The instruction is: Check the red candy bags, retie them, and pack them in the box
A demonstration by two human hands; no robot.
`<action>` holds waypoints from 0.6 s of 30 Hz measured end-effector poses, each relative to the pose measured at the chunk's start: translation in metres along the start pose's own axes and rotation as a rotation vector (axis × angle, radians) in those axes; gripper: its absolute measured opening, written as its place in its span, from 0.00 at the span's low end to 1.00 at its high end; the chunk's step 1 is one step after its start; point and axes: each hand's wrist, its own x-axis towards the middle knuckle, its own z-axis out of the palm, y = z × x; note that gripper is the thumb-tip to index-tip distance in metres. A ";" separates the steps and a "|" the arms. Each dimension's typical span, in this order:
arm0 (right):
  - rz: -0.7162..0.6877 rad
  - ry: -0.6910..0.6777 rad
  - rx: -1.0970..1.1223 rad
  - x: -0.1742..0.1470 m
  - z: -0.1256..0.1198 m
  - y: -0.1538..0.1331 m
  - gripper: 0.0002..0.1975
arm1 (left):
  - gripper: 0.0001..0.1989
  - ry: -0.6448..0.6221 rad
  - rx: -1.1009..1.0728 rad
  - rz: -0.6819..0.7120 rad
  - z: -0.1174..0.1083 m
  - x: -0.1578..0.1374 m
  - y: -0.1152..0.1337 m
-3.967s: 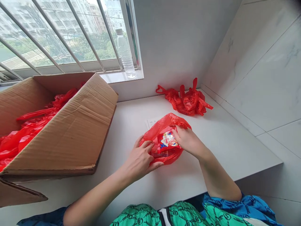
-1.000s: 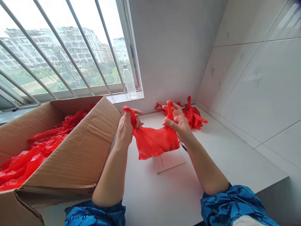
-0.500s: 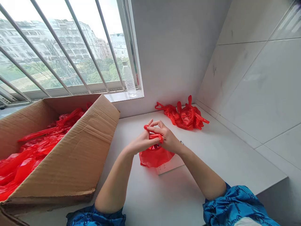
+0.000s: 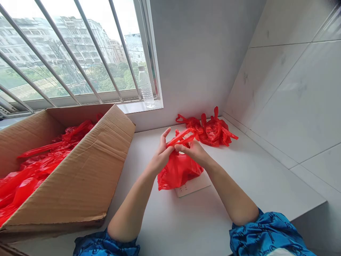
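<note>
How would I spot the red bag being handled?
On the white table, look to the right of the big cardboard box. A red plastic bag there partly hides a flat pale item. Unlike the red heap by the wall, this bag is held near its top by the left hand and right hand.

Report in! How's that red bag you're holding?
Left hand, right hand: gripping red bag by handles. Bag hides part of white booklet. Cardboard box off left.
</note>
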 end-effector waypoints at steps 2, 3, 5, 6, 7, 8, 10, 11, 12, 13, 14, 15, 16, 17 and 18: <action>0.003 0.083 -0.019 0.000 0.003 0.003 0.20 | 0.42 -0.020 0.152 0.042 0.005 -0.003 -0.001; 0.026 0.130 0.029 0.001 0.003 0.005 0.20 | 0.44 -0.049 0.181 0.036 0.006 -0.004 0.000; 0.088 0.194 0.173 0.002 0.002 0.008 0.20 | 0.46 -0.112 0.115 -0.034 0.005 -0.005 0.002; 0.113 0.190 0.249 0.002 0.001 0.009 0.21 | 0.46 -0.131 0.044 -0.082 0.003 -0.005 0.003; 0.125 0.160 0.307 0.002 -0.001 0.010 0.20 | 0.46 -0.137 -0.034 -0.129 0.000 -0.004 0.004; 0.118 0.117 0.331 0.002 -0.003 0.009 0.20 | 0.45 -0.136 -0.107 -0.173 -0.003 -0.002 0.005; 0.077 0.008 0.257 0.001 -0.009 0.005 0.20 | 0.39 -0.121 -0.210 -0.241 -0.009 0.000 0.005; 0.051 -0.043 0.169 0.000 -0.011 0.003 0.19 | 0.37 -0.110 -0.236 -0.259 -0.011 0.002 0.005; 0.015 -0.077 0.063 -0.002 -0.014 0.000 0.17 | 0.34 -0.098 -0.247 -0.265 -0.012 0.003 0.005; -0.036 -0.092 -0.051 -0.003 -0.016 -0.003 0.14 | 0.32 -0.088 -0.242 -0.260 -0.013 0.003 0.005; -0.100 -0.091 -0.163 -0.004 -0.018 -0.005 0.11 | 0.30 -0.078 -0.219 -0.241 -0.012 0.003 0.005; -0.169 -0.078 -0.269 -0.005 -0.019 -0.007 0.08 | 0.30 -0.071 -0.177 -0.214 -0.010 0.003 0.006; -0.234 -0.056 -0.368 -0.006 -0.019 -0.007 0.06 | 0.30 -0.067 -0.124 -0.184 -0.008 0.002 0.006; -0.287 -0.029 -0.459 -0.007 -0.019 -0.007 0.05 | 0.31 -0.066 -0.065 -0.157 -0.006 0.001 0.007; -0.326 -0.005 -0.539 -0.007 -0.019 -0.006 0.06 | 0.32 -0.070 -0.011 -0.136 -0.004 -0.001 0.007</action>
